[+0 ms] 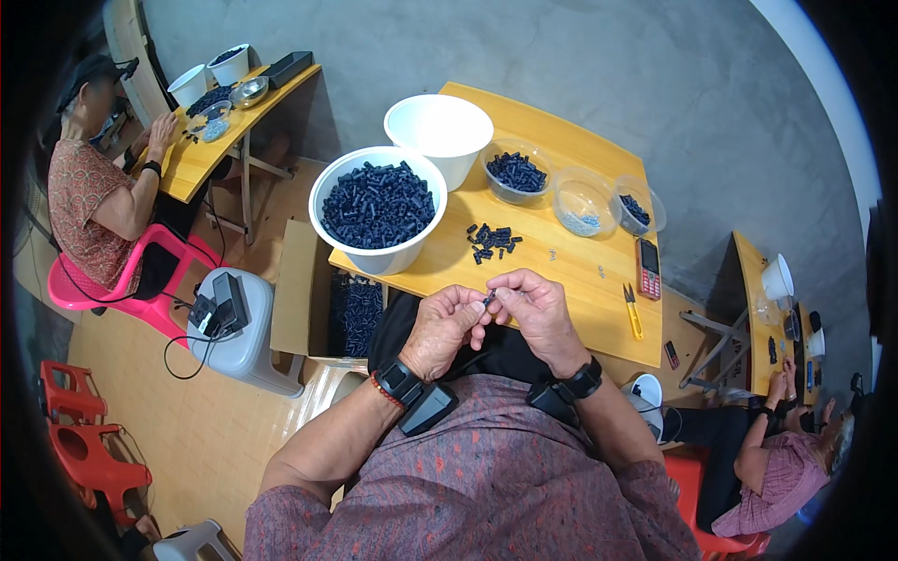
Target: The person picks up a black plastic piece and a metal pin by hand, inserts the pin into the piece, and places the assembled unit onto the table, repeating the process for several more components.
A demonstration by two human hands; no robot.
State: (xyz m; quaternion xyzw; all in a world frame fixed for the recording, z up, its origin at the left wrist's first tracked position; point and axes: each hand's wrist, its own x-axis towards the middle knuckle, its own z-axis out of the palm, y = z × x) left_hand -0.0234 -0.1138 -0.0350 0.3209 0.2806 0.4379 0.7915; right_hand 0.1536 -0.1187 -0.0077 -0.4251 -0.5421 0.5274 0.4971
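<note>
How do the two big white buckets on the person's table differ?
Contents: the near bucket is heaped with small dark pieces, while the far bucket shows only its white inside.
Position: the near bucket stands closer to the person, and the far bucket is behind it, partly hidden by it.
Shared: both are white, round and upright, with wide open tops.

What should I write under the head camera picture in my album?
Left hand and right hand hold one small dark piece at a yellow wooden table.
</note>
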